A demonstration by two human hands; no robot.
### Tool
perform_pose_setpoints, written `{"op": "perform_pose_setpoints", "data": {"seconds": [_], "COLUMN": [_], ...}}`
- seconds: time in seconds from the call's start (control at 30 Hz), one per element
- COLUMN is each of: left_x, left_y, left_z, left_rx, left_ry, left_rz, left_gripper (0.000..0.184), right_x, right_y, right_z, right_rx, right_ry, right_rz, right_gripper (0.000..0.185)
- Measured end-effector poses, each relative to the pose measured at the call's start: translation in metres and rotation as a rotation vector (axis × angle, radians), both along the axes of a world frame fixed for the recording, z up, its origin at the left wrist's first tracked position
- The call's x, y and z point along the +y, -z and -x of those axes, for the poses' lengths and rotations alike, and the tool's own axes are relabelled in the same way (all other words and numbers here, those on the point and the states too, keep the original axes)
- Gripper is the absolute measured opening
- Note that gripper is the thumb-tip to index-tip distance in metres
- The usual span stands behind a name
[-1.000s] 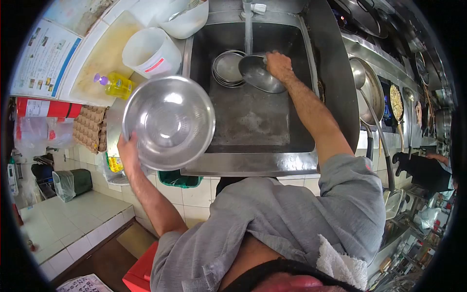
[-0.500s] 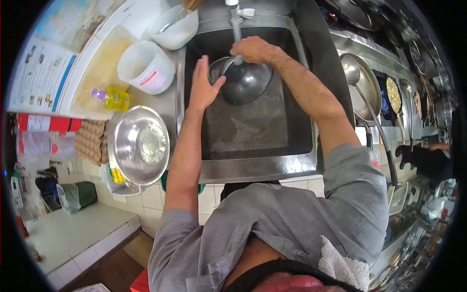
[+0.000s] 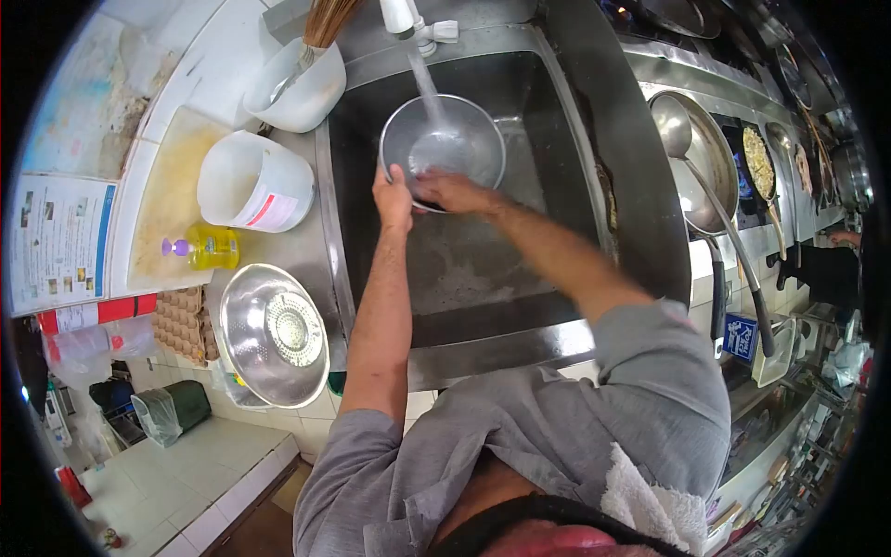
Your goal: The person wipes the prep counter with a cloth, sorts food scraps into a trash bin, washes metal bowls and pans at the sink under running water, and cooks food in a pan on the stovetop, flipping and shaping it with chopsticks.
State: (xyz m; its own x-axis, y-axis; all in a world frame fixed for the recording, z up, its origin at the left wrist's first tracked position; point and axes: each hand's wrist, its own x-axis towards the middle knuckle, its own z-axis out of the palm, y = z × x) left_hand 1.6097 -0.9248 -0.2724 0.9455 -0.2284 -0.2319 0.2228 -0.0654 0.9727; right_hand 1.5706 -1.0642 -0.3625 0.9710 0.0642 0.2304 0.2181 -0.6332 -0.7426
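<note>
A round metal bowl [image 3: 478,139] is held with its open side up inside the sink, under the tap [image 3: 399,17]. Running water [image 3: 423,79] falls into it. My left hand [image 3: 393,197] grips the bowl's near-left rim, thumb showing on the inner side. Reaching over the near rim, my right hand [image 3: 453,191] is at the bowl's inside wall. Its fingers are blurred and partly lost in the shadow, so their grip cannot be made out.
Left of the sink [image 3: 445,362] stand a white tub [image 3: 246,181], a white container [image 3: 311,97] with a brush, a yellow soap bottle [image 3: 209,249] and a metal colander [image 3: 251,330]. To the right, a ladle [image 3: 670,125] rests in a wide pan [image 3: 715,186] by the stove.
The bowl has turned from its dark outside facing me to open side up. My left hand, spread beside it before, has taken the rim; my right hand has moved down into it.
</note>
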Motion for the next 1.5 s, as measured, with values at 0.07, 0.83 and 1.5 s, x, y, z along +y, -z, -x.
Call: {"op": "perform_pose_setpoints", "data": {"seconds": [0.07, 0.83, 1.5], "left_x": [0.020, -0.017, 0.083], "left_y": [-0.008, -0.009, 0.119], "left_z": [-0.003, 0.005, 0.036], "left_rx": [0.075, 0.162, 0.218], "left_ry": [0.020, -0.185, -0.434], "left_rz": [-0.038, 0.067, -0.416], "left_gripper": [0.026, 0.036, 0.042], "right_x": [-0.023, -0.004, 0.041], "right_y": [-0.012, -0.040, -0.133], "right_z": [0.007, 0.030, 0.048], "right_rx": [0.053, -0.006, 0.073], "right_ry": [-0.350, 1.217, 0.621], "right_rz": [0.514, -0.810, -1.188], "right_gripper": [0.037, 0.068, 0.035]}}
